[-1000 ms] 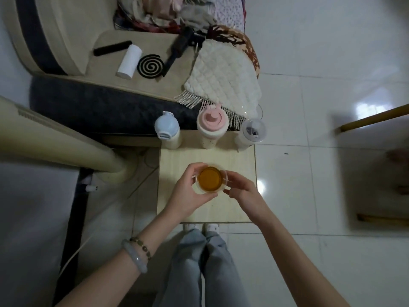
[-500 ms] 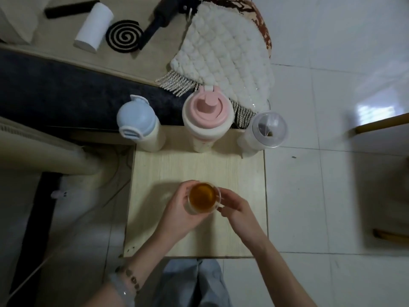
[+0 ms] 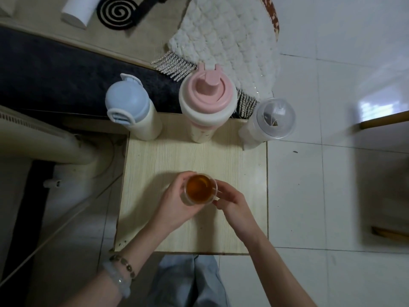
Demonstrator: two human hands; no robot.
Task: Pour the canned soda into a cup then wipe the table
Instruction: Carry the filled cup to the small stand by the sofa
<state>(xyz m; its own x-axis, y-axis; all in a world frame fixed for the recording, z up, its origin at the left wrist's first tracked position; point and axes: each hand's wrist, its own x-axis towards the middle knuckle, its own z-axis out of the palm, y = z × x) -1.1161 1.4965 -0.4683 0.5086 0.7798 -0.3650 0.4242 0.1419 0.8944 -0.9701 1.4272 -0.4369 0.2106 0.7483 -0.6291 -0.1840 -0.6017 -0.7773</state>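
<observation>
Scene: I look straight down from the head camera at a small pale wood-grain bench [image 3: 190, 158] at the centre of the frame, standing on a white tiled floor [image 3: 332, 196].
Cup: a clear glass cup [image 3: 198, 189] filled with amber-brown drink sits low of centre on the bench, upright, rim facing me.
Left hand: my left hand [image 3: 177, 202] comes in from the lower left; its grip is curled round the left and near side of the cup, fingers touching the glass.
Right hand: my right hand [image 3: 234, 207] comes in from the lower right; its fingertips press the cup's right side, the grip half closed against the glass.
Wrist: a pale bangle [image 3: 117, 278] and a beaded bracelet [image 3: 124, 263] ring the left wrist at the lower left.
Back row: three bottles stand along the bench's upper edge — a cream bottle with a blue lid [image 3: 127, 103] at the left, a larger one with a pink lid [image 3: 207, 94] in the middle, a clear bottle [image 3: 270, 118] at the right corner.
Behind: a white quilted cloth [image 3: 228, 41] with a fringe hangs down at the upper centre; a black spiral coil [image 3: 118, 11] and a white roll [image 3: 77, 9] lie on a beige surface at the upper left.
Below: blue-grey trouser legs [image 3: 190, 282] show under the bench's near edge at the bottom centre.
Soda can: I cannot make one out anywhere.
</observation>
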